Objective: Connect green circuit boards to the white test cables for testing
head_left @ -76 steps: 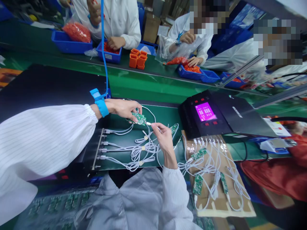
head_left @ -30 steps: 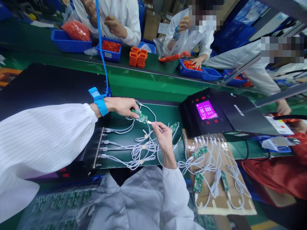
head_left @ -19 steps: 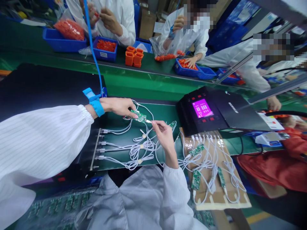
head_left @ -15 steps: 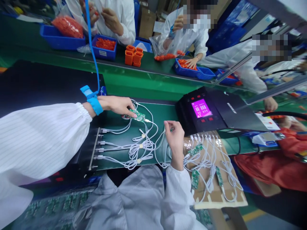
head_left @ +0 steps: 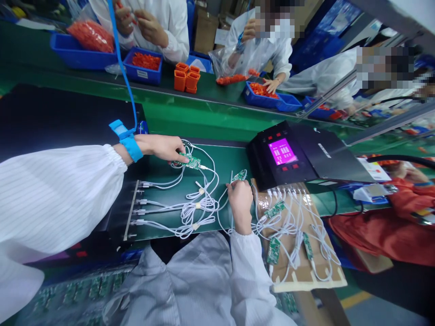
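Pinched the board (head_left: 192,161) by its left end in the left hand (head_left: 166,147), mid-frame, left of the right hand (head_left: 240,199). Tilted its long axis slightly down rightward, plug (head_left: 203,167) at right. Curled the right hand by a second board (head_left: 240,175), grip impossible to tell. Had cables (head_left: 195,210) looped between and below.

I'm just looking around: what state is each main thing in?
Left hand: closed on a circuit board
Circuit board: white plug at its right end
Right hand: fingers curled; whether it grips anything is unclear
Screen: lit, magenta
Wrist strap: fastened around the left wrist
White cables: coiled, banded with pale yellow ties
Labelled blue bin: open, holding orange pieces
Orange containers: standing bunched together
Boards on the cardboard: lying among cables
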Demonstrator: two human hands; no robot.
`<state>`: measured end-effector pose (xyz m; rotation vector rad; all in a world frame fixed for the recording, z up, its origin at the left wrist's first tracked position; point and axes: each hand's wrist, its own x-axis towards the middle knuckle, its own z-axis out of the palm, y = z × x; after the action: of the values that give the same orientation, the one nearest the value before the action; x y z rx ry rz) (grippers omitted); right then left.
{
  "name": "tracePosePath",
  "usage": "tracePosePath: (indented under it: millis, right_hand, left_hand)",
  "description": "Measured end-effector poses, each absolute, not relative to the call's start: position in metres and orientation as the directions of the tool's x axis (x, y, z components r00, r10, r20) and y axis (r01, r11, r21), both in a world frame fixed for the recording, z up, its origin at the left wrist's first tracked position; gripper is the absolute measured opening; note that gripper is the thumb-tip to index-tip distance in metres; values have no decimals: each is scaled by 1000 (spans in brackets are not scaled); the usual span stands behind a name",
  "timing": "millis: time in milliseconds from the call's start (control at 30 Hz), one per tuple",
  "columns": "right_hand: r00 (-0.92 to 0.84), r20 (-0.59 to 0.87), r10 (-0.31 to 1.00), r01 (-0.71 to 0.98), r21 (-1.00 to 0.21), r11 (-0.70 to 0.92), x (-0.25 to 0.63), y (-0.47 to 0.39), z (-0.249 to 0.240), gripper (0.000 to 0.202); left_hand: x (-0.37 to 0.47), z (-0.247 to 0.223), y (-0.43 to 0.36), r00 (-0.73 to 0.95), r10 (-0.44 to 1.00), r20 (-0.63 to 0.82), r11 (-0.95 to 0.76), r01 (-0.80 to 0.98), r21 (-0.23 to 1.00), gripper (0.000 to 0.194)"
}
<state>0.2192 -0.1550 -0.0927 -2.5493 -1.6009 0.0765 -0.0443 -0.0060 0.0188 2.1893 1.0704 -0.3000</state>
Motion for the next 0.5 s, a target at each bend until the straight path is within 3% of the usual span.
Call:
tracePosePath:
  millis: [367,500]
  right_hand:
    - [406,121,906,914,-68,-401,225,-151,-101,27]
    - [366,255,895,927,-184,-327,228,-157,-105,21]
  left_hand:
    - [-43,21,-8,629,604,-491,-445,776,446,51]
    - [-43,24,-10,623,604,-497,-441,781,443,48]
